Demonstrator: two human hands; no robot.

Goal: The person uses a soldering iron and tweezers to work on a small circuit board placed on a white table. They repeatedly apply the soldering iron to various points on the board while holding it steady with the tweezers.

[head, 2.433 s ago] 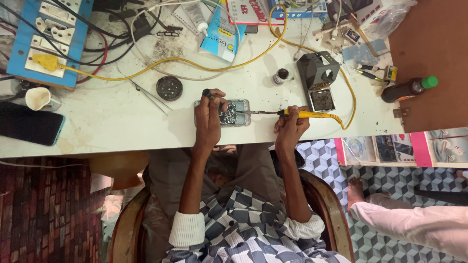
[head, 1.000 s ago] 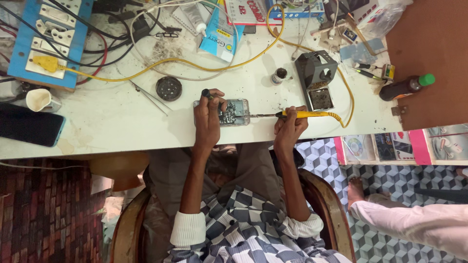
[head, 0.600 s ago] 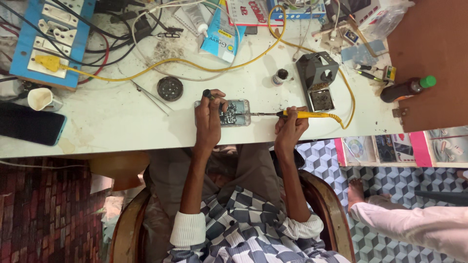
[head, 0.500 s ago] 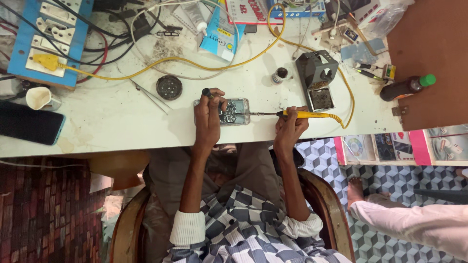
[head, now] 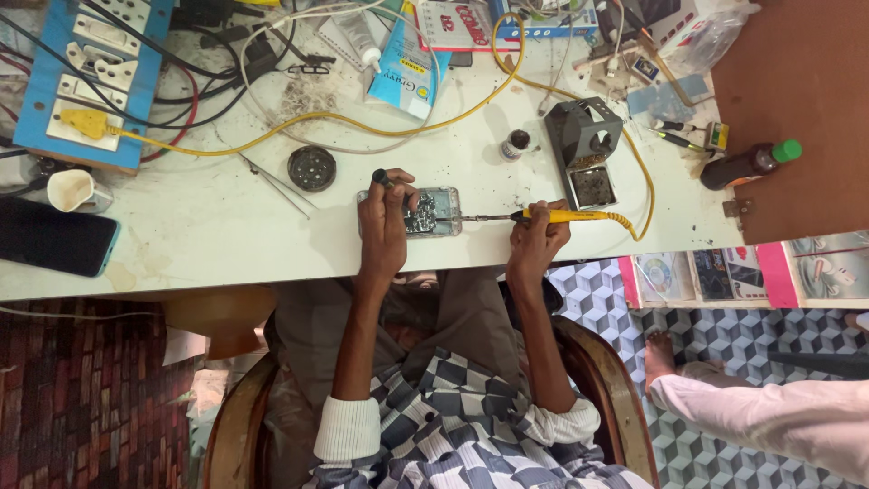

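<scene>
- Left hand point(head: 382, 225) rests on the opened phone point(head: 425, 212), which lies flat on the white table point(head: 208, 226) near its front edge; the grip is closed around a small dark tool point(head: 382, 177) whose tip stands just above the phone's upper left corner.
- Right hand point(head: 536, 243) has its grip closed on the yellow handle of a soldering iron point(head: 552, 215); the iron lies nearly level, and its metal tip reaches left to the phone's right edge.
- The iron's yellow cord point(head: 634, 172) curls away from the handle and runs up across the table.
- A dark metal iron stand point(head: 587, 145) sits just behind the right hand, with a small dark bottle point(head: 516, 145) beside it.
- A round dark tin point(head: 312, 167) lies left of the phone, well apart from it.
- A blue socket board point(head: 90, 81) occupies the far left corner; a black phone point(head: 54, 237) lies at the left front edge.
- Another person's sleeve point(head: 769, 421) shows at lower right, away from the table.
</scene>
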